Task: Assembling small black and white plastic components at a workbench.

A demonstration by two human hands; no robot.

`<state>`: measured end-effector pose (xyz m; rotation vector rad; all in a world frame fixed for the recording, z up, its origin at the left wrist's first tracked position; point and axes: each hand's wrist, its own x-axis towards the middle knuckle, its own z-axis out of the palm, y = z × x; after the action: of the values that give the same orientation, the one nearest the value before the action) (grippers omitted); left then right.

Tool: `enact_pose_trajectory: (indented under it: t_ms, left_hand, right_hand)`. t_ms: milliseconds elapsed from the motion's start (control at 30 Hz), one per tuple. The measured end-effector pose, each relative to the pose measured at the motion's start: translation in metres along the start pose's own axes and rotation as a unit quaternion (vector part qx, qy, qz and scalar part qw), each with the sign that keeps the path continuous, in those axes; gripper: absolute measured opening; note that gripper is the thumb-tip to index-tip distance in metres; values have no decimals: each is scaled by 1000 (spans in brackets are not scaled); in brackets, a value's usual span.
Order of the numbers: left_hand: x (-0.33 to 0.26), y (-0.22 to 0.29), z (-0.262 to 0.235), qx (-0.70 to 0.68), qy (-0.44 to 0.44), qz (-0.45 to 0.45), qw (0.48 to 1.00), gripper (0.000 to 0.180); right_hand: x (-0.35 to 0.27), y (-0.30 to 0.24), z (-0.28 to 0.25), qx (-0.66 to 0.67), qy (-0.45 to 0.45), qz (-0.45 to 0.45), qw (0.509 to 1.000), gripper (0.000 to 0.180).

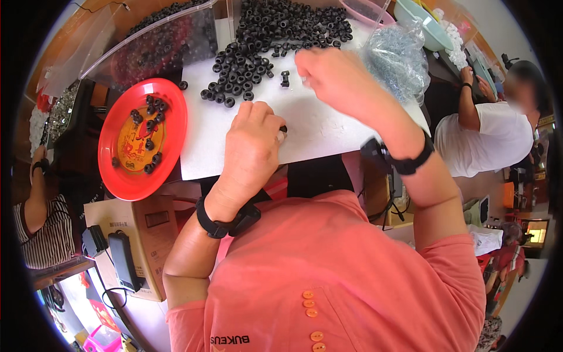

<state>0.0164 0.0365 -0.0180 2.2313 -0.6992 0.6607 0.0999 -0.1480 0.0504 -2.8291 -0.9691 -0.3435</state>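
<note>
My left hand [253, 144] is closed over the white work surface. Between its thumb and fingers shows the dark end of a small black plastic part [283, 129]; a bit of white is at the thumb. Farther right, my right hand [334, 76] reaches to the near edge of a heap of black ring-shaped plastic parts [293, 23]. Its fingers are curled together, and what they hold, if anything, is hidden. A short black fitting [285, 78] stands apart on the white sheet [305, 114], between my two hands. Loose black rings [237, 76] lie beyond my left hand.
A red oval plate [176, 117] with several black parts sits at the left. Behind it stands a clear plastic bin [202, 35] of black parts. A clear bag [399, 61] of small pieces lies at the right, near a green basin [425, 26]. Co-workers sit on both sides.
</note>
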Motion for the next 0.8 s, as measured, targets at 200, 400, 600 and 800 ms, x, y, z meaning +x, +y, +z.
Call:
enact_pose_trajectory:
  t_ms: [200,400,600,800]
  left_hand:
    - [3,6,-6,-211,-18,-172,962,13]
    - [7,14,-14,-308,-29,-308,900,17]
    - [4,13,-12,-325,-19,-314,892,18]
    - [5,14,-9,-387,2,-354,852,17]
  right_hand:
    - [-40,-29,24,246,98,-36,964,10]
    - [-42,-34,26,200,140,-75,967,17]
    - [-41,-36,26,202,191,-93,956,15]
    - [-44,-37,26,199,190,-109,955,15]
